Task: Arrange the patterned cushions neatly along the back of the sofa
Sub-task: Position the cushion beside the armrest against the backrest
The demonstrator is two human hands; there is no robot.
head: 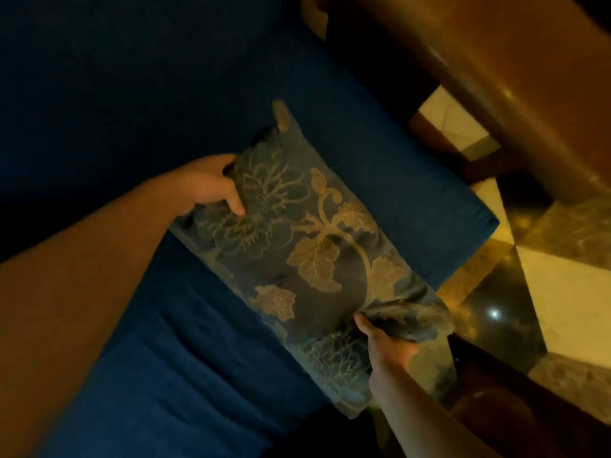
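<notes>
A blue-grey cushion (pixel 307 256) with a gold flower-and-leaf pattern is held over the dark blue sofa seat (pixel 380 166), lying slantwise from upper left to lower right. My left hand (pixel 211 186) grips its upper left edge, thumb pressed into the fabric. My right hand (pixel 388 347) pinches the bunched lower right corner. The sofa's dark blue back (pixel 115 94) rises at the upper left, in deep shadow. No other patterned cushion is visible.
The seat's right end (pixel 476 226) drops off to a glossy tiled floor (pixel 545 276) with light and dark squares. A brown wooden piece of furniture (pixel 496 61) stands at the upper right. The room is dim.
</notes>
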